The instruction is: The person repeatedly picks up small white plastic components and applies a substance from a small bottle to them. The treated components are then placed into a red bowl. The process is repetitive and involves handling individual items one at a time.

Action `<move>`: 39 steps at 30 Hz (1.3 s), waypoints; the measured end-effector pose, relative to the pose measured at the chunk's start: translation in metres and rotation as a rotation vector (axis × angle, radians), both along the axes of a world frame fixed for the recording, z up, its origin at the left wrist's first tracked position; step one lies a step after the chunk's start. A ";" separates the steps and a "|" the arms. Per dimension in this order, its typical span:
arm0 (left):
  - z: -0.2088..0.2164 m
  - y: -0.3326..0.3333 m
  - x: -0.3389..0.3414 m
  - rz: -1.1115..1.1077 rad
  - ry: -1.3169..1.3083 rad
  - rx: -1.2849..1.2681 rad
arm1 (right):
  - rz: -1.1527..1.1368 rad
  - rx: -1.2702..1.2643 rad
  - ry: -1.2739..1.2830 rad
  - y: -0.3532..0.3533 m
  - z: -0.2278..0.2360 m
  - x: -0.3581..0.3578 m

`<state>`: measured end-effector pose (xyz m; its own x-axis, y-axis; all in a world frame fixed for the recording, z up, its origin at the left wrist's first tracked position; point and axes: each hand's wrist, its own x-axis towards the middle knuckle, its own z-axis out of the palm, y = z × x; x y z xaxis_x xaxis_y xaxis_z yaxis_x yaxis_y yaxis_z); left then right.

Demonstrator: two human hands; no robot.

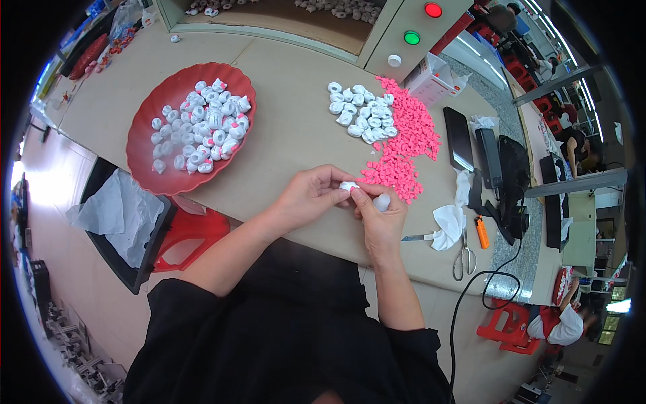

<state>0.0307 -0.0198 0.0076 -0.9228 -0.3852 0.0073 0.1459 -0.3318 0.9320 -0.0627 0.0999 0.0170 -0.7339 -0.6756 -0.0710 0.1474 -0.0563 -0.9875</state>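
Above the table's near edge, my left hand (311,195) and my right hand (385,222) meet, both closed. Their thumbs and fingertips pinch a small white figure piece (349,186) with a bit of pink on it. A second white rounded object (382,202) is tucked in the curled fingers of my right hand; its kind is partly hidden. Just beyond the right fingers lies a heap of small pink pieces (410,128). Beside that heap is a cluster of white pieces (363,113). On the left, a red scalloped bowl (142,108) holds many white pieces, some with pink parts.
Right of the pink heap are a black phone (459,138), a white box (431,77), crumpled tissue (449,225), scissors (464,259) and an orange lighter (482,233). A cabinet with buttons (412,37) stands at the back. A black tray (151,232) sits lower left.
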 end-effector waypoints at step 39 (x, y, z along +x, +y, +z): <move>0.001 0.000 -0.007 0.067 -0.128 0.115 | -0.073 -0.017 0.676 -0.003 -0.012 0.006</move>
